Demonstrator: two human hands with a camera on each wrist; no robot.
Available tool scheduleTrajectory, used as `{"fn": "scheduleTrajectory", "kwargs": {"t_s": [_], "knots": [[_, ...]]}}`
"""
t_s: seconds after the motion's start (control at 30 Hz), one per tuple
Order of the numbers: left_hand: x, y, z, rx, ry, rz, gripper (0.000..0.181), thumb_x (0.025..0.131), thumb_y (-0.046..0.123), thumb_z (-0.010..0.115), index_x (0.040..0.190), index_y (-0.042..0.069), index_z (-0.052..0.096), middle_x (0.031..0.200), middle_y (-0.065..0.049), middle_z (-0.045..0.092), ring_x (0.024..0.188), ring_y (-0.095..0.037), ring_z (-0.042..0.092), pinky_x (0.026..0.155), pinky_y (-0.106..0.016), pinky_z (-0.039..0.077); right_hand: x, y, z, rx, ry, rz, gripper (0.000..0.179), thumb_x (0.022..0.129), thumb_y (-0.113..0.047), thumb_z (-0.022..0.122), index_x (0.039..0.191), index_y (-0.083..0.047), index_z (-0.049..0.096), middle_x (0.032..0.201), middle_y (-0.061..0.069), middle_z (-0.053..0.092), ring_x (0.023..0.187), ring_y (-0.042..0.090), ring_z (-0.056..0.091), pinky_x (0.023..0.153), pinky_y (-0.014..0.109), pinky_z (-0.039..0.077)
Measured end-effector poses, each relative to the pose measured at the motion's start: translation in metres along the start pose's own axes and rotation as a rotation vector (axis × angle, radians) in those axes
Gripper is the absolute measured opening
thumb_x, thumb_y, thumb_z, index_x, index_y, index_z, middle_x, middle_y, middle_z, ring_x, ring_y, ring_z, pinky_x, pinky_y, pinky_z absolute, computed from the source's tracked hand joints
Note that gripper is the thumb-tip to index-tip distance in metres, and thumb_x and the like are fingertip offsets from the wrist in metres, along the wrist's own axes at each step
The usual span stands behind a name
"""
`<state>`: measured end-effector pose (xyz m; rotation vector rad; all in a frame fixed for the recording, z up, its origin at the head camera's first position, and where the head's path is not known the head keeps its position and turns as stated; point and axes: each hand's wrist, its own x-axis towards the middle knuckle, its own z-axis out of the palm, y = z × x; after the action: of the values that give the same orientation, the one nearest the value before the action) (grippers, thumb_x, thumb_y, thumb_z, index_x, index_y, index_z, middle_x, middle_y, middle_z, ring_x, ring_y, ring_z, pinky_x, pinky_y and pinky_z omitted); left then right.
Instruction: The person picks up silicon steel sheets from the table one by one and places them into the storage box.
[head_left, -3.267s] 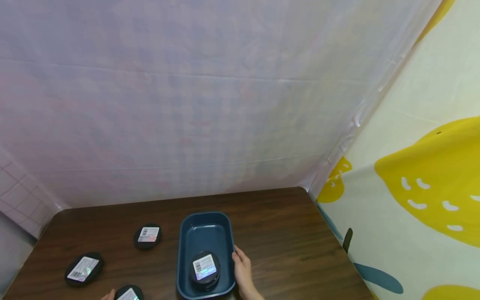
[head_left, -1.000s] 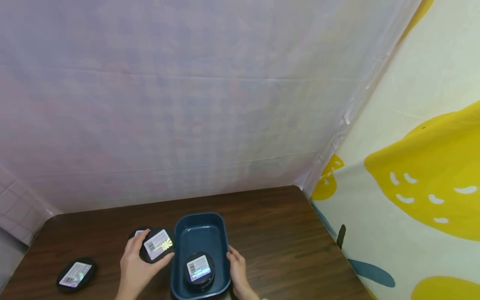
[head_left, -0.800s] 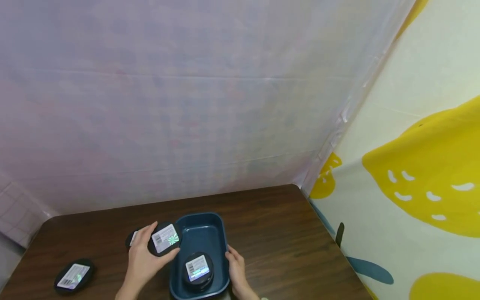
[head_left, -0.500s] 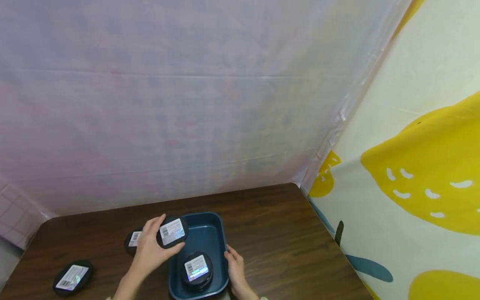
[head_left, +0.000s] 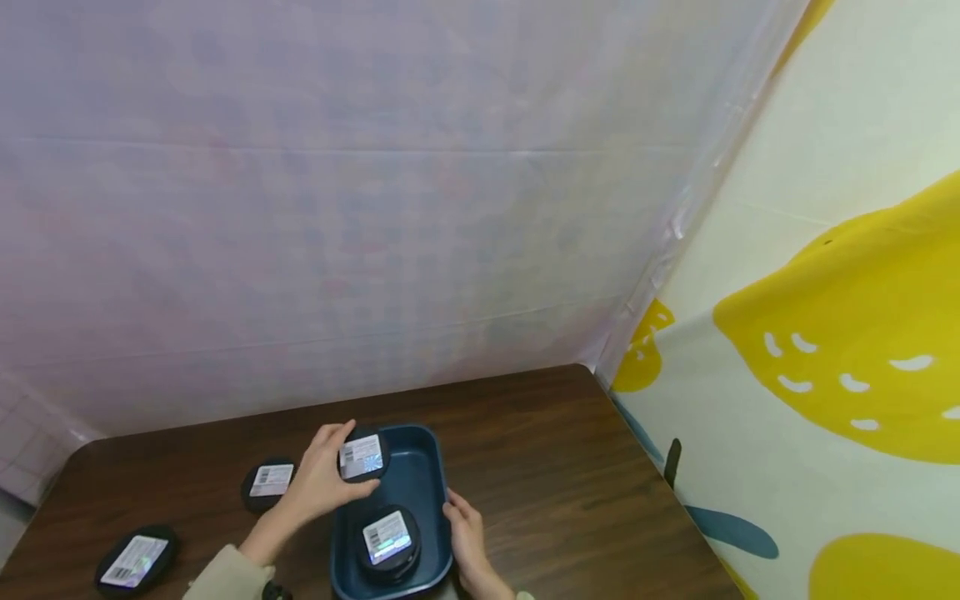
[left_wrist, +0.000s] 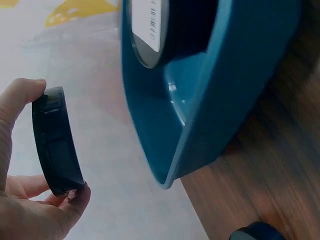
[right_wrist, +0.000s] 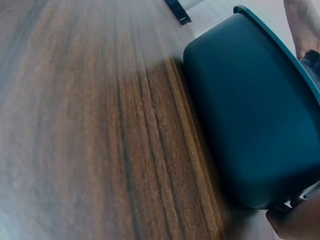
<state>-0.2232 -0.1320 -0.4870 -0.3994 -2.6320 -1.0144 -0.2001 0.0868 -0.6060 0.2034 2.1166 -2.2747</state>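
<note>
My left hand (head_left: 321,477) pinches a flat round black container (head_left: 365,456) with a white barcode label between thumb and fingers. It is over the far left rim of a deep blue rectangular dish (head_left: 422,471). In the left wrist view the held container (left_wrist: 56,140) is seen edge-on, apart from the dish (left_wrist: 220,115). Inside the dish's near end sits a similar labelled black container (head_left: 390,546), which looks stacked on another. My right hand (head_left: 468,537) grips the dish's right side, thumb by the rim. In the right wrist view the dish's outer wall (right_wrist: 250,110) hides most fingers.
Two more labelled black containers lie on the brown wooden table (head_left: 540,492) left of the dish: one beside my left wrist (head_left: 262,492), another nearer the left edge (head_left: 137,560). A pale cloth wall (head_left: 337,208) stands behind; a lemon-print sheet (head_left: 847,333) hangs at right.
My left hand has lifted the container from the near table and carried it rightward and away, to the dish's far left rim. My right hand keeps holding the dish. The view has shifted slightly.
</note>
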Motion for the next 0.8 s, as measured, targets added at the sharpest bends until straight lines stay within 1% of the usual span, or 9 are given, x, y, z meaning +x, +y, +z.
{"fn": "scheduleTrajectory", "kwargs": {"t_s": [0.07,0.17,0.4,0.63,0.8], "knots": [[0.002,0.0,0.002,0.002,-0.026,0.004,0.091,0.058,0.025,0.087,0.129,-0.013,0.045,0.116,-0.025,0.049,0.102,-0.037,0.051,0.083,-0.053,0.047,-0.001,-0.001,-0.001,0.01,-0.009,0.004,0.038,0.092,-0.006,0.048,0.124,0.015,0.051,0.126,0.028,0.053,0.112,0.035,0.053,0.09,0.037,0.045],[0.004,0.0,0.005,0.01,-0.047,0.009,0.091,0.058,0.026,0.087,0.128,-0.013,0.046,0.116,-0.024,0.049,0.102,-0.036,0.051,0.084,-0.051,0.047,-0.002,-0.003,-0.002,0.012,-0.019,0.005,0.039,0.092,-0.007,0.047,0.125,0.014,0.05,0.125,0.028,0.054,0.11,0.034,0.054,0.09,0.038,0.046],[0.009,-0.003,0.012,0.016,-0.061,0.025,0.089,0.057,0.024,0.088,0.126,-0.015,0.047,0.114,-0.023,0.051,0.099,-0.036,0.052,0.084,-0.05,0.047,-0.006,-0.006,-0.002,0.008,-0.026,0.006,0.041,0.092,-0.01,0.047,0.126,0.014,0.05,0.127,0.027,0.053,0.112,0.033,0.053,0.091,0.038,0.045],[0.013,-0.006,0.019,-0.005,-0.1,0.029,0.088,0.059,0.022,0.087,0.126,-0.016,0.046,0.114,-0.024,0.051,0.098,-0.035,0.054,0.084,-0.049,0.047,-0.006,-0.005,-0.002,0.011,-0.023,-0.003,0.04,0.093,-0.008,0.047,0.125,0.015,0.049,0.126,0.028,0.053,0.113,0.035,0.053,0.092,0.041,0.045],[0.014,-0.007,0.022,-0.001,-0.127,0.043,0.087,0.059,0.02,0.087,0.126,-0.017,0.046,0.114,-0.024,0.051,0.097,-0.033,0.053,0.085,-0.05,0.048,-0.005,-0.005,-0.003,0.011,-0.029,-0.006,0.039,0.092,-0.007,0.048,0.125,0.015,0.05,0.125,0.028,0.054,0.112,0.034,0.053,0.091,0.039,0.045]]}}
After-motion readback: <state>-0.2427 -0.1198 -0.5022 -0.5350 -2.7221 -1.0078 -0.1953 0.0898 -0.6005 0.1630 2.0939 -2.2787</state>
